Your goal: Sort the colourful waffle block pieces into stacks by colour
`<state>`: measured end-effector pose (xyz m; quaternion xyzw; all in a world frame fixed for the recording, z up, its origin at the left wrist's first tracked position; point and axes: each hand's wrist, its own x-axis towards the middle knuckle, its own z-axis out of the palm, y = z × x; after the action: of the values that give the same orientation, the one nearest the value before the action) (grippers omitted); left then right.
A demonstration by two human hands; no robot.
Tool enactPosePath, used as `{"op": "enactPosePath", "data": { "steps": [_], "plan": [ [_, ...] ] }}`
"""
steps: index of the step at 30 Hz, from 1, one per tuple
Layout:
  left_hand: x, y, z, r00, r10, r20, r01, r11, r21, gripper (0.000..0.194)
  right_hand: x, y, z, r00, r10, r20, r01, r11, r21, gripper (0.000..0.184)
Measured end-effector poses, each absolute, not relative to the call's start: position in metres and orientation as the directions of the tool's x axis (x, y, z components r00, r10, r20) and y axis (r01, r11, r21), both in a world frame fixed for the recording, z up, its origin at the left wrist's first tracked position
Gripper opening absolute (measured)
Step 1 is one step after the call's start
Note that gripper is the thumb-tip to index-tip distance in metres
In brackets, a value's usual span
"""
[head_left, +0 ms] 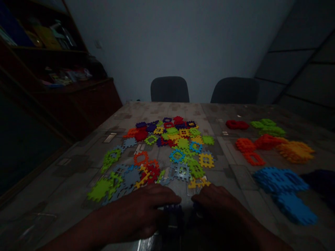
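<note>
At the near edge of the table, my left hand (146,209) is closed on a dark, toothed plastic building tile (173,209), its fingers along the left side. Just to the right, my right hand (220,204) is bent, with its fingertips around a second dark tile (197,211). Deep shadow hides the lower parts of both tiles. A small gap separates the two hands. Right beyond them lie a yellow window tile (199,183), a grey window tile (181,171) and a green tile (99,189) in a loose spread.
Several mixed-colour tiles (172,131) lie scattered across the middle of the patterned tablecloth (78,164). Sorted groups stand at the right: red (237,124), green (269,127), orange (253,158), yellow-orange (295,151), blue (281,179) and dark (321,183). Two chairs (170,89) stand behind the table.
</note>
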<state>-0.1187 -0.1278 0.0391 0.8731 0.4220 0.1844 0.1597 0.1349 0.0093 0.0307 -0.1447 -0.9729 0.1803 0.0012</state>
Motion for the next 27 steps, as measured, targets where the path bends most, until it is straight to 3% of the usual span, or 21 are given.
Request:
{"op": "enactPosePath", "data": {
  "steps": [6, 10, 14, 19, 27],
  "plan": [
    [-0.121, -0.129, 0.049, 0.549, 0.814, 0.190, 0.655, -0.560, 0.507, 0.039, 0.134, 0.007, 0.035, -0.948, 0.310, -0.068, 0.314, 0.888, -0.336, 0.032],
    [-0.112, -0.133, 0.057, 0.405, 0.906, 0.120, 0.732, -0.400, 0.551, 0.043, 0.134, 0.008, 0.032, -0.949, 0.309, -0.069, 0.314, 0.895, -0.316, 0.030],
    [-0.101, -0.138, 0.050, 0.326, 0.943, 0.062, 0.822, -0.315, 0.474, 0.077, 0.136, 0.008, 0.027, -0.949, 0.314, -0.037, 0.309, 0.896, -0.319, 0.035],
    [-0.093, -0.141, 0.045, 0.281, 0.959, 0.027, 0.853, -0.262, 0.452, 0.093, 0.135, 0.009, 0.024, -0.948, 0.314, -0.048, 0.313, 0.895, -0.319, 0.033],
    [-0.101, -0.145, 0.027, 0.298, 0.922, 0.246, 0.780, -0.384, 0.494, 0.097, 0.139, 0.012, 0.019, -0.959, 0.284, 0.017, 0.266, 0.915, -0.302, 0.033]
  ]
}}
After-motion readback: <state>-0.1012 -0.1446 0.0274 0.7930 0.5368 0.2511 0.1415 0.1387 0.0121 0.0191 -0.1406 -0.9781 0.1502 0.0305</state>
